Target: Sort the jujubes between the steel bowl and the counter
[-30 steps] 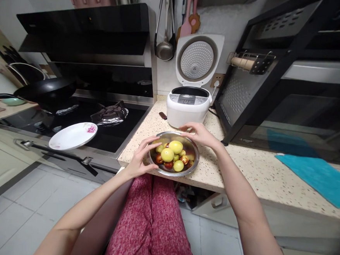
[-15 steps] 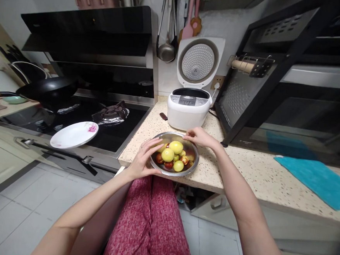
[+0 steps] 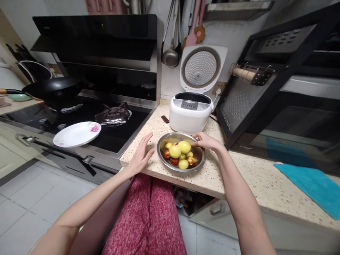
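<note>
A round metal bowl (image 3: 159, 156) stands on the speckled counter in front of me. Inside it lie yellow-green fruits (image 3: 184, 146), some large and some small, along with smaller reddish-brown fruits (image 3: 174, 161). At the bowl's right back edge, my right hand (image 3: 206, 141) has its fingers curled over the rim. My left hand (image 3: 140, 156) is left of the bowl, apart from it, fingers stretched out and holding nothing. Directly behind the bowl is a white rice cooker (image 3: 189, 119) with its lid raised.
A white plate (image 3: 73, 136) with a pink flower sits at the stove's front edge. Behind it are a burner (image 3: 114, 114) and a black wok (image 3: 55, 86). A black oven (image 3: 310, 121) and a turquoise cloth (image 3: 317, 188) are on the right. Utensils (image 3: 171, 57) hang above.
The bowl has shifted right and slightly back along the counter, with my right hand staying at its rim. My left hand has come off the bowl's left side.
</note>
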`<state>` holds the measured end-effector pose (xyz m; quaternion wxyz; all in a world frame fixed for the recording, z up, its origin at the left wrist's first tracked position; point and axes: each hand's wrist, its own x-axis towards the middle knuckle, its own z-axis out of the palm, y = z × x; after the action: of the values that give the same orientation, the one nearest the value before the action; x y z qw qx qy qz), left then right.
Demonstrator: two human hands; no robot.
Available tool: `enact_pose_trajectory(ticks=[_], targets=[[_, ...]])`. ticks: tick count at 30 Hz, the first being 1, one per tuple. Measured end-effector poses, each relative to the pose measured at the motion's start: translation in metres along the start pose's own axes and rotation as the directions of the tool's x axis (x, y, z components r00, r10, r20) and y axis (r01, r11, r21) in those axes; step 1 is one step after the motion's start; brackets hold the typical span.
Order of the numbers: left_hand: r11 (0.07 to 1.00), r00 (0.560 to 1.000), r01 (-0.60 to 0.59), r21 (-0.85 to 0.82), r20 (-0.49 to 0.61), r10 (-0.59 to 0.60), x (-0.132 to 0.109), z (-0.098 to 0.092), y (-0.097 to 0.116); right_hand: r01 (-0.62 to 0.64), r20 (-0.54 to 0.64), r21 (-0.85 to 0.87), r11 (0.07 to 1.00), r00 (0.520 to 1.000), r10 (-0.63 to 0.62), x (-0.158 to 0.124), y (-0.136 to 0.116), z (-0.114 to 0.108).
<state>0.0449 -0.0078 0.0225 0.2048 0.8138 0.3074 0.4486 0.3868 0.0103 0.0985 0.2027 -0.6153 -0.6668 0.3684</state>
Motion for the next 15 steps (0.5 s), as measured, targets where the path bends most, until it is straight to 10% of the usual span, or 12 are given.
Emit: enact_pose_trajectory(ticks=[5, 15], targets=[[0.981, 0.984, 0.179, -0.076, 0.012, -0.179, 0.001, 0.001, -0.002, -0.068, 0.019, -0.053, 0.996, 0.997, 0.069, -0.008, 0.007, -0.02], [0.977, 0.994, 0.111, -0.182, 0.044, -0.105, 0.001, 0.0, -0.001, -0.109, -0.012, -0.028, 0.994, 0.994, 0.109, -0.02, -0.008, -0.023]])
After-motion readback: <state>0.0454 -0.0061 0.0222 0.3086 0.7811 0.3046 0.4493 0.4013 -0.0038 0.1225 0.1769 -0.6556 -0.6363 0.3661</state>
